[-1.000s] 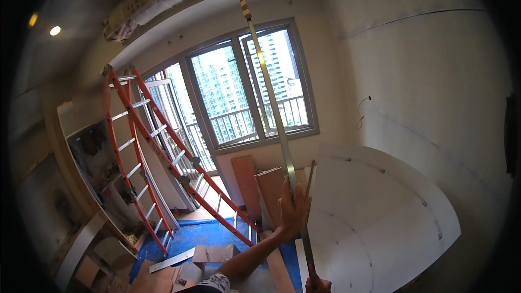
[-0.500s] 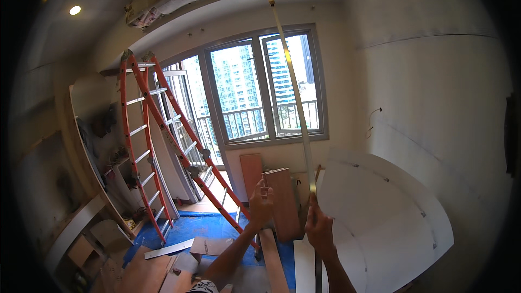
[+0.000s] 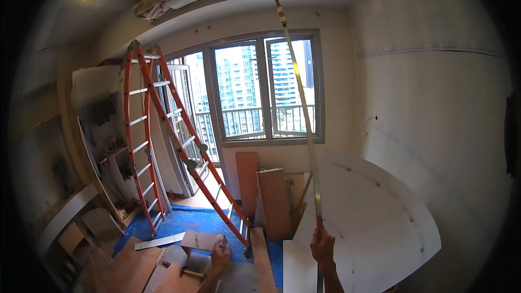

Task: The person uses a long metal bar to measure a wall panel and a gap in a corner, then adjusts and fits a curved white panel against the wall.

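My right hand [image 3: 322,245] is closed round a long, thin metal pole [image 3: 305,111], which rises at a slant past the window. The pole's far tip [image 3: 280,10] has brown and pale bands and reaches up near the ceiling beam. Below the fist, the pole's lower end continues toward the bottom edge. My left hand [image 3: 220,258] is low, in front of a small brownish board, with its fingers curled together; whatever they may hold is too small to make out. Beside it, a hammer [image 3: 192,273] lies on the boards.
An orange stepladder [image 3: 179,140] stands at left on a blue tarp [image 3: 190,218]. Reddish boards [image 3: 274,201] lean below the window [image 3: 266,87]. A large white curved panel [image 3: 374,222] fills the right side. Loose board pieces [image 3: 127,266] cover the floor near me.
My left hand has dropped from beside the pole to down near the floor boards. My right hand and the pole sit lower in view, while the view itself has shifted slightly.
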The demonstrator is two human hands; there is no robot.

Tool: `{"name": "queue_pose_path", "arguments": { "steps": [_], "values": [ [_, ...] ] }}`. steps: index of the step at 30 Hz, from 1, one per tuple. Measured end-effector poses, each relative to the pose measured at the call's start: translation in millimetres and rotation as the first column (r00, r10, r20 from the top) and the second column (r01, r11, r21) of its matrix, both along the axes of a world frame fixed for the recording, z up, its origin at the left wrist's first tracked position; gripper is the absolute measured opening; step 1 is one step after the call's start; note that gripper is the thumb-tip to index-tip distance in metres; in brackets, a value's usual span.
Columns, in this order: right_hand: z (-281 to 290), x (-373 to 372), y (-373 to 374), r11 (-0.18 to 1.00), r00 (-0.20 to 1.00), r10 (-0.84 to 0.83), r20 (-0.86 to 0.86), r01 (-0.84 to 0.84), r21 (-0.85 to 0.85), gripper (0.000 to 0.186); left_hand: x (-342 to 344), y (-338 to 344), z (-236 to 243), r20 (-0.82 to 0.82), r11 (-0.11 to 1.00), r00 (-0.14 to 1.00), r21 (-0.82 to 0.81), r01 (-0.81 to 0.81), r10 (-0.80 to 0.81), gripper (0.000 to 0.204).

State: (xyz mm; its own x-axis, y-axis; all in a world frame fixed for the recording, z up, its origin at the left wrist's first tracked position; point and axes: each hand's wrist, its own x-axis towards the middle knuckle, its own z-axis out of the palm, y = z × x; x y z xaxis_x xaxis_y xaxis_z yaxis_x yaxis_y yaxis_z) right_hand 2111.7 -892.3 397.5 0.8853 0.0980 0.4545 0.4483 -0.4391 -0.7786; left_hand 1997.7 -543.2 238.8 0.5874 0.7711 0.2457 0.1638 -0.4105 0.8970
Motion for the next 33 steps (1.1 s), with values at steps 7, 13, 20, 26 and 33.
{"name": "queue_pose_path", "arguments": {
  "steps": [7,13,20,26,33],
  "values": [
    [194.5,147.9,35.3,0.997,0.942,-0.044,0.333,0.02,0.074,0.042,-27.3,-13.2,-1.8,0.016,0.998,0.998,-0.036,-0.053,0.054,0.05],
    [313.6,146.6,39.0,0.992,0.997,-0.021,0.078,0.012,0.123,0.042,-36.6,-7.6,-24.9,0.042,0.999,0.998,-0.008,-0.046,0.046,0.05],
    [136.4,106.4,21.5,0.997,0.937,-0.046,0.346,0.022,0.074,0.045,-98.2,-32.1,-9.8,0.011,0.991,0.998,-0.122,0.059,-0.059,0.053],
    [-14.5,-26.5,9.6,0.991,0.985,-0.125,0.12,0.13,-0.04,0.046,-83.3,-64.1,60.1,0.037,0.971,0.97,0.01,0.24,-0.241,0.049],
    [-72.6,-114.0,-16.3,0.995,0.962,-0.091,0.258,0.078,0.063,0.045,31.4,-149.0,164.3,0.237,0.8,0.765,0.127,0.587,-0.599,0.054]
  ]
}}
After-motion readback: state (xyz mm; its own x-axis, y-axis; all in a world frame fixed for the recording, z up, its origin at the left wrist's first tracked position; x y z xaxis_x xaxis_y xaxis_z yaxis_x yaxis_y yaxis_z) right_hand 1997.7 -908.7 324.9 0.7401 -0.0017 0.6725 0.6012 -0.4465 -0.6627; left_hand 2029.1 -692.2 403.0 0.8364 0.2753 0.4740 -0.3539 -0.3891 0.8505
